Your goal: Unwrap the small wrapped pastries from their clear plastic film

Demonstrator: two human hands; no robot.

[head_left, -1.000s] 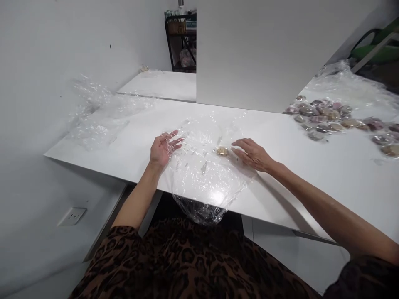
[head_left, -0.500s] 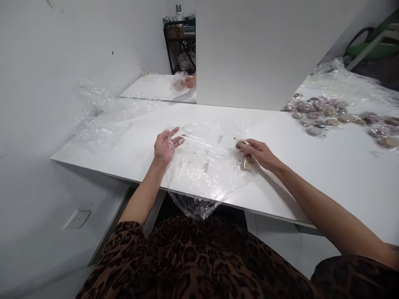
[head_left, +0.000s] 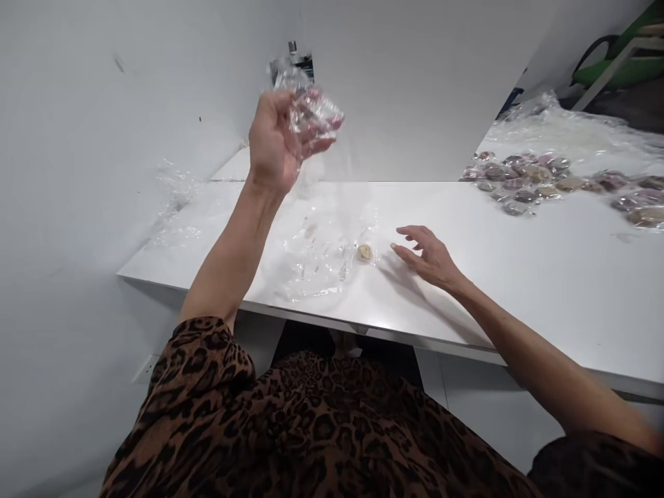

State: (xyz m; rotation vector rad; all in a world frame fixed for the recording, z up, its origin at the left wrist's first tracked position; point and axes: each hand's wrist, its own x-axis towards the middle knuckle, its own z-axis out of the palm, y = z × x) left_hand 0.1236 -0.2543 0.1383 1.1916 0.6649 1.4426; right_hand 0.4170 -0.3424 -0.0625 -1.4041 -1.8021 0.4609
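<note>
Left hand (head_left: 274, 142) is up high, well above the long glossy white tabletop (head_left: 570, 297), w/ a crumpled wad of clear shiny plastic film (head_left: 314, 114) bunched in its fingers. Grip looks loose-ish, fingers part curled, bit blurry tbh. Can't tell if the wad joins the plastic below.

Right hand (head_left: 428, 259) isn't holding anything: fingers spread, thumb apart from the rest, over the table just beside a small roundish tan piece (head_left: 365, 252) but not touching it. The tan pc is on the table, approx between the hands L to R, at the right side of a flat wrinkled clear plastic sheet (head_left: 316, 277). Can't tell if the plastic's over or under it.

Other stuff: a bunch of roundish tan, brown & pinkish pieces in clear wrap (head_left: 523, 176) on the right side of the table, w/ a big rumpled spread of clear film (head_left: 565, 131) behind. More loose clear film (head_left: 179, 200) on the left by the wall. Plain pale upright panel (head_left: 404, 90) at the back, green chair w/ black armrest (head_left: 617, 79) top right.
</note>
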